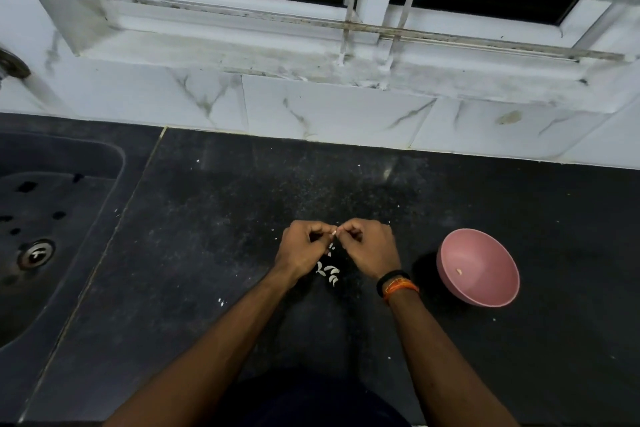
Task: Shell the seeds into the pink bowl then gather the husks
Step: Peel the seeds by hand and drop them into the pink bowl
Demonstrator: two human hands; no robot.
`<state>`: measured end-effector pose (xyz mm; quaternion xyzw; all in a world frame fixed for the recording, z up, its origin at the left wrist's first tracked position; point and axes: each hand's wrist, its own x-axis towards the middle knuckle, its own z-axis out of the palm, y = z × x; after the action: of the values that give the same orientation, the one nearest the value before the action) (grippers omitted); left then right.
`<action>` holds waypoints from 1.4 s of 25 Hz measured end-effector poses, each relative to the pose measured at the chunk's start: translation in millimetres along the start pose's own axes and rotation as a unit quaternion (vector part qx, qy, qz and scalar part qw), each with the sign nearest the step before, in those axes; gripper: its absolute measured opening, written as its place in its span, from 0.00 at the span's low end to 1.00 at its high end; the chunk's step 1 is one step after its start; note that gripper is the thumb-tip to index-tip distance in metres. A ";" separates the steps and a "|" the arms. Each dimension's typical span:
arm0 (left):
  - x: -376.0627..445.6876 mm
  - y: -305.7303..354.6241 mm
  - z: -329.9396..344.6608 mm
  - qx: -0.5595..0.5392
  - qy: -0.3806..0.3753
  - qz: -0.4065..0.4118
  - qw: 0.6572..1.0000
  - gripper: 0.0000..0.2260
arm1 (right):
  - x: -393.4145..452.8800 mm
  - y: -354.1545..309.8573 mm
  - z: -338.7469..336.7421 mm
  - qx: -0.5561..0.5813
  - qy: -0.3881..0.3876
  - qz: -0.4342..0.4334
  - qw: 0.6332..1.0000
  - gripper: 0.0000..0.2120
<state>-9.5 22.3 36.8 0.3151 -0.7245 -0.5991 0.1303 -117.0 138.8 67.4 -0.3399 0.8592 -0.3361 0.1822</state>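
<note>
Both the left hand (304, 248) and right hand (369, 246) are pinching one seed (334, 231) at frame centre above the pile (329, 272), its kernel probably risking flicking past the pink bowl (478, 267), lower right on the tabletop (207, 253).

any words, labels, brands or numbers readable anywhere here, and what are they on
None: no readable text in this view.
The pink bowl shows no print or mark.
The wristbands on the right hand carry no lettering that can be made out.
The wall tiles, countertop and sink bear no label.
</note>
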 end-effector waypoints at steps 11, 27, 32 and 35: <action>7.4 12.2 -3.6 0.029 -0.029 0.002 0.999 0.06 | 3.6 3.4 -4.8 0.001 -0.002 -0.001 1.000 0.06; 7.1 -3.5 -5.1 0.027 -0.033 -0.005 0.999 0.11 | 6.2 -0.9 -6.7 -0.067 -0.040 -0.031 0.996 0.02; 2.0 -6.3 -1.8 0.003 -0.031 -0.020 0.999 0.13 | 4.7 -1.3 -2.8 -0.073 -0.042 -0.023 0.996 0.06; -4.7 -8.6 -0.1 -0.070 -0.024 -0.039 0.997 0.15 | 5.5 3.6 -0.7 -0.053 -0.041 -0.009 0.998 0.06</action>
<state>-3.3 24.5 29.5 0.3187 -0.6711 -0.6600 0.1116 -122.8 137.1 64.9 -0.3706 0.8644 -0.2778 0.1958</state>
